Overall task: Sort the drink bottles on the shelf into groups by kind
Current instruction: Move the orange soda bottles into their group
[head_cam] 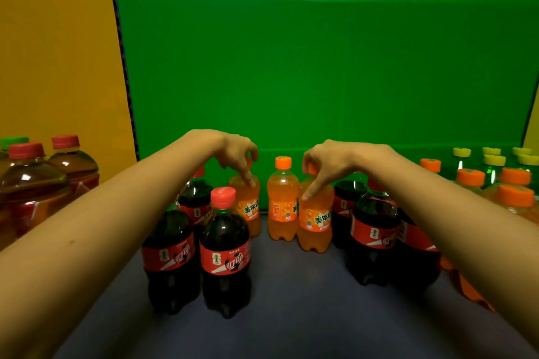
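Three orange soda bottles stand at the back of the dark shelf (291, 300). My left hand (237, 154) is curled over the cap and neck of the left orange bottle (248, 207). My right hand (326, 166) grips the top of the right orange bottle (316, 221). Between them the middle orange bottle (282, 201) stands free with its orange cap showing. Dark cola bottles with red labels stand in two clusters, one to the left (224, 253) and one to the right (376, 230), under my forearms.
Large amber tea bottles with red caps (32, 183) stand at the far left. At the far right are more orange-capped bottles (514, 198) and green bottles with yellow caps (493, 163). A green back panel (320, 67) closes the shelf behind.
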`<state>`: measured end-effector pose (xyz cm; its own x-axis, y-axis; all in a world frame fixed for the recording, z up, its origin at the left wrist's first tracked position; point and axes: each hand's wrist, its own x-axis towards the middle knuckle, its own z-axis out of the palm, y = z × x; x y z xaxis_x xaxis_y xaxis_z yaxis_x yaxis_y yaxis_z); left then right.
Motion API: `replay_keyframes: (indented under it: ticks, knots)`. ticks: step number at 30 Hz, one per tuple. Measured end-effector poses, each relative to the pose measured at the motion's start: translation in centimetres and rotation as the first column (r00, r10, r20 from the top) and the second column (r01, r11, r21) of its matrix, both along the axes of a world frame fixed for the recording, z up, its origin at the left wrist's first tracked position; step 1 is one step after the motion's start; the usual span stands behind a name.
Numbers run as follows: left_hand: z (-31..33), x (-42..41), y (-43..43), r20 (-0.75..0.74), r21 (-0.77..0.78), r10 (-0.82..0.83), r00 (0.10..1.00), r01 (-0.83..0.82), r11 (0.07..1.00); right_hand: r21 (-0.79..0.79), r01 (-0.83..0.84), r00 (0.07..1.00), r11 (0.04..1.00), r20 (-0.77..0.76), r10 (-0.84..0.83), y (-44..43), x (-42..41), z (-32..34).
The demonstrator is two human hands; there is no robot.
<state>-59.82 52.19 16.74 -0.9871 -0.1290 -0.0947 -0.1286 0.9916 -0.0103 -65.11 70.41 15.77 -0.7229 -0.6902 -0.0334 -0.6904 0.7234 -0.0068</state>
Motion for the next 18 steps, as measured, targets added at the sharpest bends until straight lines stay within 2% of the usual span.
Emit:
replay_keyframes:
  ticks: [2,6,11,15,18]
  knots:
    - [-0.3,-0.7,-0.1,0.086,0.039,0.001,0.996,-0.004,0.999,0.027,0.01,0.999,1.0,0.039,-0.011,-0.4,-0.4,-0.1]
    - [-0.6,-1.4,-0.3,0.129,0.057,-0.02,0.992,0.012,0.998,0.049,0.039,0.991,0.998,0.125,-0.045,-0.7,-0.9,-0.4]
    - [-0.4,-1.4,-0.5,0.14,0.049,-0.058,0.988,0.052,0.997,0.008,-0.004,0.998,1.0,0.07,0.004,-0.5,-0.7,-0.5]
    - [0.4,-0.5,-0.7,0.117,0.134,-0.088,0.989,0.072,0.988,-0.148,-0.014,0.998,0.989,0.064,0.024,0.4,0.1,-0.1]
    - [1.7,1.0,-0.9,-0.032,0.274,-0.098,0.995,0.103,0.956,-0.348,-0.005,0.999,0.937,0.044,0.021,1.5,1.2,1.0]
